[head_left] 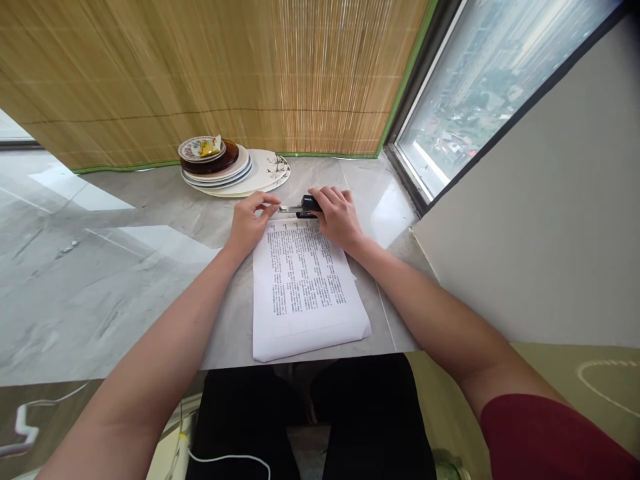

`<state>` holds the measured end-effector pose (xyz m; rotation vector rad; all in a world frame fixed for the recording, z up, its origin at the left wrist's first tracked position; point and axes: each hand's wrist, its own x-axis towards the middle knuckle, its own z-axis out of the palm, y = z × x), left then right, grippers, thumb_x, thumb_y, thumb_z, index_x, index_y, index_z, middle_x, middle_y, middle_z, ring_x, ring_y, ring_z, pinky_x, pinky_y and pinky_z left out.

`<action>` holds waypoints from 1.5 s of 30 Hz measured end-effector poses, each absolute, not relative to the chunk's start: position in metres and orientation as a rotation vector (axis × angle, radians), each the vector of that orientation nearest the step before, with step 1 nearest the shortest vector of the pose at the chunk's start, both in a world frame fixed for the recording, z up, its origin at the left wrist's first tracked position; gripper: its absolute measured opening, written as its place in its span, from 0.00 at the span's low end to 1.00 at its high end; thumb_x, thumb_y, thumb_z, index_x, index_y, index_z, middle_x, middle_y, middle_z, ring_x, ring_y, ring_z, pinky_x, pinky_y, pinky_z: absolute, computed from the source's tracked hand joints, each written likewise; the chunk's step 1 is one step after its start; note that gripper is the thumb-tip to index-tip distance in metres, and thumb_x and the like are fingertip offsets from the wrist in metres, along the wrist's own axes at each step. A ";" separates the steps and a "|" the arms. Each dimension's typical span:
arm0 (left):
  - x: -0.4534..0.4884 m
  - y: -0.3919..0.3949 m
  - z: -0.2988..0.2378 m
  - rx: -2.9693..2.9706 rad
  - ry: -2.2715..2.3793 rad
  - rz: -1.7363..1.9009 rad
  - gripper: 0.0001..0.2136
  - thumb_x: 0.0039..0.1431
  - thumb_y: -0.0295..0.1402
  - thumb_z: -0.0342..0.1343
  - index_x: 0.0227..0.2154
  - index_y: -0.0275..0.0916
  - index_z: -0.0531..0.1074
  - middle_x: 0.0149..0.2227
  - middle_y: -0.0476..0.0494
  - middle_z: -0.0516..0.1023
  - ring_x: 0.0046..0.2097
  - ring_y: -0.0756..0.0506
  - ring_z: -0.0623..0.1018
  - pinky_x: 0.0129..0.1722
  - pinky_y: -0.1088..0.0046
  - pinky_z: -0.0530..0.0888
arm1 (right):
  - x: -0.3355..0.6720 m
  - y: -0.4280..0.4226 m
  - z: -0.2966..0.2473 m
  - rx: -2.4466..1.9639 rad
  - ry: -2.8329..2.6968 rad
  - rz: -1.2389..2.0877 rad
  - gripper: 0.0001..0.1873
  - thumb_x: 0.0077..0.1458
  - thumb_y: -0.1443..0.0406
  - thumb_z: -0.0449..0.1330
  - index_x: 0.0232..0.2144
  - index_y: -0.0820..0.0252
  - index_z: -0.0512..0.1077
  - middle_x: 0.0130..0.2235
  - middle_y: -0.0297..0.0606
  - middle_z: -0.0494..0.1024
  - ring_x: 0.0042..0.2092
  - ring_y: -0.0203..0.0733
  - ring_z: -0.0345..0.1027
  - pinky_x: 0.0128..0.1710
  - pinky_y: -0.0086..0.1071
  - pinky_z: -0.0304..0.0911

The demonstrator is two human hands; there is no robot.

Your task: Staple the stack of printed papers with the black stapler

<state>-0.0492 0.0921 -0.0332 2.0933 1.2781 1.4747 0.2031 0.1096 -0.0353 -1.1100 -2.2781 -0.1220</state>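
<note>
A black stapler lies sideways just past the top edge of a printed stack of paper. My right hand is closed around its black body. From the stapler a narrow metal part sticks out to the left. At the tip of that metal part, my left hand has its thumb and index finger pinched together; whether something small sits between them is too small to tell. The paper lies flat with rows of dark text, its bottom right corner slightly curled. Both wrists rest near the paper's upper corners.
Behind my left hand stands a stack of plates with a small yellow packet on top. A bamboo blind hangs behind the grey marbled counter. A window and pale wall bound the right side.
</note>
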 end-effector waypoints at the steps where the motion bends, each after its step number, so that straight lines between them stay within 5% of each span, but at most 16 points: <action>1: -0.048 0.091 -0.032 2.141 1.282 1.432 0.04 0.67 0.33 0.63 0.40 0.41 0.82 0.42 0.44 0.85 0.44 0.45 0.83 0.47 0.65 0.81 | 0.203 0.109 -0.035 -1.107 -2.284 -0.124 0.25 0.69 0.71 0.52 0.65 0.55 0.66 0.54 0.47 0.77 0.55 0.56 0.66 0.54 0.47 0.54; 25: -0.049 0.088 -0.034 2.378 1.223 1.210 0.06 0.65 0.39 0.66 0.37 0.47 0.86 0.40 0.45 0.88 0.44 0.39 0.86 0.52 0.57 0.81 | 0.203 0.105 -0.029 -1.047 -2.391 -0.146 0.31 0.66 0.71 0.53 0.69 0.51 0.62 0.56 0.46 0.76 0.56 0.57 0.65 0.57 0.49 0.54; 33: -0.050 0.089 -0.031 2.331 1.197 1.270 0.06 0.67 0.33 0.63 0.40 0.46 0.86 0.44 0.44 0.88 0.47 0.40 0.85 0.54 0.57 0.80 | 0.219 0.113 -0.025 -1.126 -2.302 -0.074 0.29 0.68 0.69 0.53 0.69 0.50 0.64 0.55 0.45 0.77 0.56 0.56 0.66 0.57 0.48 0.55; 37: -0.051 0.090 -0.032 2.355 1.184 1.260 0.05 0.66 0.31 0.64 0.42 0.46 0.83 0.41 0.45 0.86 0.45 0.42 0.84 0.50 0.61 0.79 | 0.225 0.113 -0.021 -1.080 -2.326 -0.055 0.26 0.71 0.67 0.51 0.68 0.50 0.66 0.53 0.45 0.78 0.55 0.54 0.67 0.57 0.46 0.56; 41: -0.049 0.090 -0.037 2.315 1.226 1.332 0.15 0.61 0.31 0.70 0.49 0.45 0.75 0.38 0.49 0.82 0.37 0.47 0.80 0.43 0.65 0.77 | 0.221 0.107 -0.017 -0.990 -2.413 -0.077 0.29 0.70 0.67 0.53 0.70 0.47 0.63 0.55 0.44 0.78 0.55 0.55 0.67 0.58 0.48 0.55; 45: -0.044 0.088 -0.038 2.384 1.192 1.250 0.15 0.59 0.33 0.71 0.44 0.44 0.71 0.40 0.49 0.81 0.33 0.49 0.78 0.44 0.65 0.76 | 0.208 0.096 -0.014 -0.818 -2.598 -0.092 0.28 0.72 0.68 0.48 0.71 0.47 0.62 0.57 0.42 0.78 0.56 0.53 0.66 0.60 0.46 0.52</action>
